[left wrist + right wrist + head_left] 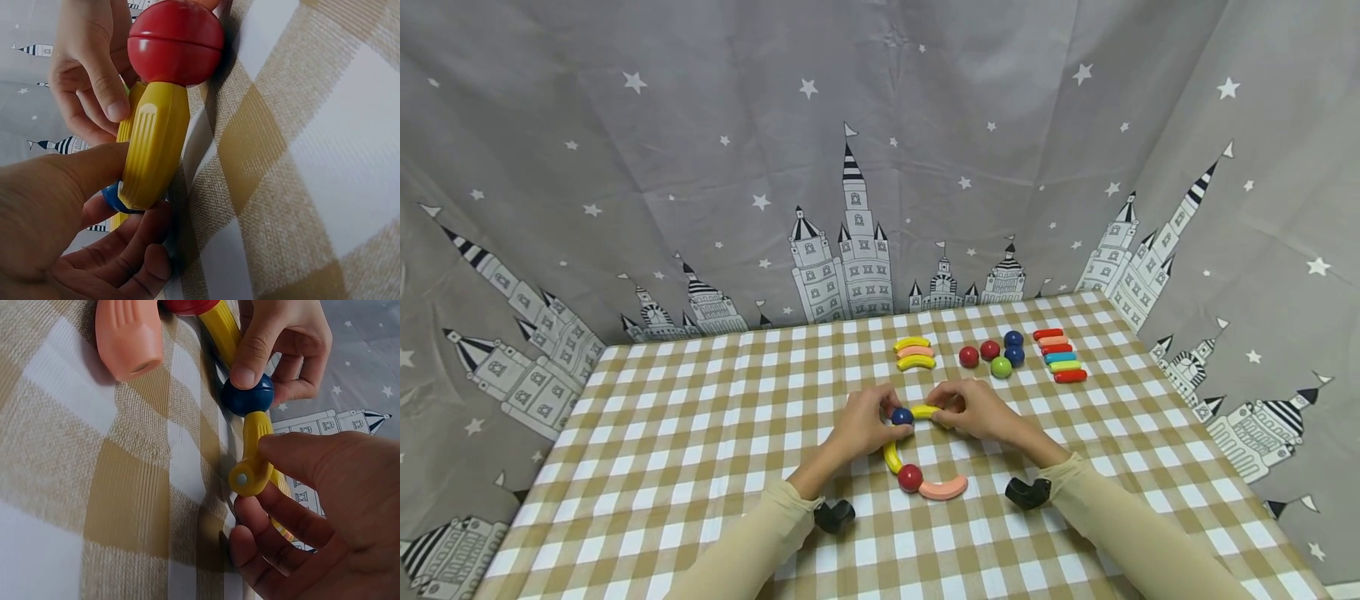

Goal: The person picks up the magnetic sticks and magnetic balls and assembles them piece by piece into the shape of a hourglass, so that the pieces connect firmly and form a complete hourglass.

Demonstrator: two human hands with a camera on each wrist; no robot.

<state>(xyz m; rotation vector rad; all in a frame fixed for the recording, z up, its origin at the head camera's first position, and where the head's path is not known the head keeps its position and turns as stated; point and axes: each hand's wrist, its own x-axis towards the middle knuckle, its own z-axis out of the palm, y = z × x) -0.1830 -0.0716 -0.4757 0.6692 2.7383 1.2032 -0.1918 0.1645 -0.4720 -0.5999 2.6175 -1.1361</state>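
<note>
In the head view my left hand [867, 423] pinches a blue ball [902, 416] between thumb and fingers. Beside it, my right hand [976, 408] holds a yellow curved stick [922, 412] whose far end meets the ball. The right wrist view shows the stick's free end with a small silvery disc [242, 480]. From the blue ball a second yellow curved stick [891, 457] runs down to a red ball [910, 477]. Joined to that ball is a pink curved stick [944, 488], so the pieces form an open arc on the checked cloth.
Behind the hands lie two yellow curved sticks [916, 362] with a pink one [915, 352] between them. Farther right sit several red, blue and green balls [1001, 367] and a row of short straight sticks [1062, 357]. A grey castle-print curtain [722, 167] hangs around the table.
</note>
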